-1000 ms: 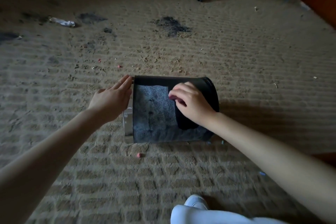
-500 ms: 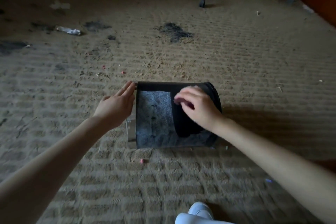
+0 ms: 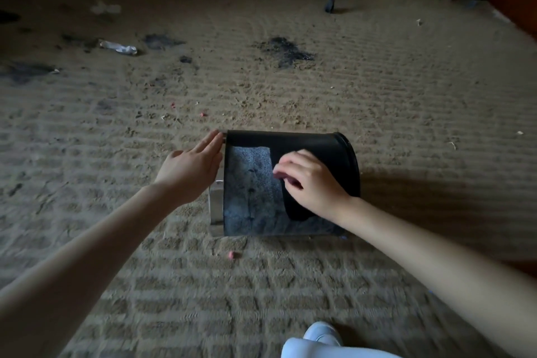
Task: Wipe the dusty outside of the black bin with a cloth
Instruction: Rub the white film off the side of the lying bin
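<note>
Fingers (image 3: 286, 167) of the right hand (image 3: 313, 183) curled, pinching a dark cloth (image 3: 295, 208) against the black bin (image 3: 305, 142). Left hand (image 3: 190, 168) flat, fingers straight, pressed to the bin's left end. Lying on its side on the carpet (image 3: 290, 285), centre frame, grey dust (image 3: 250, 189) across the left half.

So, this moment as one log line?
black bin: on its side | left hand: flat against metal rim | right hand: holds dark cloth on dusty side
</note>
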Motion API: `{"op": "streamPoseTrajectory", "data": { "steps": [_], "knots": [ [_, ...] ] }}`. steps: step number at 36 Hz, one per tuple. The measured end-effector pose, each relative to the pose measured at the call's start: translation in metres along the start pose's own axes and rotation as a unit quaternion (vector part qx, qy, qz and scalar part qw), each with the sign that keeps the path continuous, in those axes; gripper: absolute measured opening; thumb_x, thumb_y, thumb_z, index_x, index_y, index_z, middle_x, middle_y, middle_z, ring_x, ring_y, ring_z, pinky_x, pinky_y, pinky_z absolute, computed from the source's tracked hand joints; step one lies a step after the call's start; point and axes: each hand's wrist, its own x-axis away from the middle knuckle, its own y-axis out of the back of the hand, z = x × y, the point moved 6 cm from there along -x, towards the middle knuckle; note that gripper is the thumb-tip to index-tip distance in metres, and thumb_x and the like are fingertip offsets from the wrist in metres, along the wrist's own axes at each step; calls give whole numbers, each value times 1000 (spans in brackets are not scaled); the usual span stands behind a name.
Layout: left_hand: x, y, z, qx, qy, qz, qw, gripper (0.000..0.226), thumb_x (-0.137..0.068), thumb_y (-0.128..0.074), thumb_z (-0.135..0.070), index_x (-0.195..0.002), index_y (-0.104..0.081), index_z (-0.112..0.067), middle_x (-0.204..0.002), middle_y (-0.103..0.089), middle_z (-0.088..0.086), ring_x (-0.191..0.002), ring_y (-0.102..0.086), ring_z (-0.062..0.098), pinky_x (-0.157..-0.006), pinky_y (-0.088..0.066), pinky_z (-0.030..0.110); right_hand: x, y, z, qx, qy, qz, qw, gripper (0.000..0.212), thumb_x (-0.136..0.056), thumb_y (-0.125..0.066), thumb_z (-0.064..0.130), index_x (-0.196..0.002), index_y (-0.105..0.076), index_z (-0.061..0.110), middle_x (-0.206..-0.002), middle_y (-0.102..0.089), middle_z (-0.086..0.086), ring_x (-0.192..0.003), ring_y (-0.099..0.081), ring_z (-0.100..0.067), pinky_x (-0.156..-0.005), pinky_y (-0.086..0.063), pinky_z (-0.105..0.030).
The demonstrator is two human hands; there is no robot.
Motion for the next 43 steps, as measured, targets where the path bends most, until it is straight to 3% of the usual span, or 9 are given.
{"op": "streamPoseTrajectory", "data": {
  "steps": [7,12,16,20,25,33,43],
  "knots": [
    [1,1,-3,2,5,0,1000,51,-99,-10,-41,-148,1,-33,-153,4,-19,-115,-56,19,-97,-37,37,43,-18,14,19,60,73,995,16,-80,-60,-3,-92,-68,2,-94,-62,-9,-90,-53,-23,-81,-46,-27],
    [-3,-1,-1,20,17,1,1000,51,-99,-13,-38,-149,0,-32,-154,3,-19,-114,-57,21,-99,-37,39,66,-33,18,-1,75,125,989,18,-83,-55,-1,-93,-70,1,-91,-63,-9,-85,-55,-23,-75,-49,-31],
    [-1,-3,-1,27,14,-1,1000,51,-100,-14,-37,-148,1,-33,-154,5,-19,-114,-57,22,-98,-37,39,24,-8,14,-25,38,53,998,15,-81,-61,-1,-93,-68,4,-91,-63,-6,-87,-54,-21,-82,-46,-27],
    [1,-1,-3,28,10,-4,1000,51,-100,-14,-38,-148,1,-33,-154,4,-19,-116,-54,20,-97,-38,37,-39,14,-9,-59,-67,-40,995,17,-80,-59,-5,-87,-70,6,-90,-64,-5,-86,-58,-20,-80,-49,-34],
    [0,-1,-2,16,6,2,1000,51,-99,-13,-39,-149,1,-32,-154,4,-19,-113,-57,17,-96,-38,36,-58,-6,-12,-26,-64,-6,998,18,-77,-58,-6,-84,-70,5,-84,-66,-7,-83,-59,-25,-80,-47,-33],
    [0,-1,0,3,7,6,1000,52,-99,-11,-41,-148,1,-33,-153,7,-21,-113,-57,19,-98,-36,39,-26,-6,0,-5,-14,-23,1000,18,-75,-60,-6,-86,-69,4,-85,-65,-5,-81,-57,-24,-75,-48,-31],
    [0,-1,-1,14,5,-2,1000,52,-99,-12,-40,-149,-1,-31,-154,3,-18,-115,-56,19,-98,-39,39,26,-16,18,25,75,54,995,17,-79,-60,-2,-93,-67,4,-93,-63,-8,-87,-56,-23,-80,-48,-30]
  ]
}}
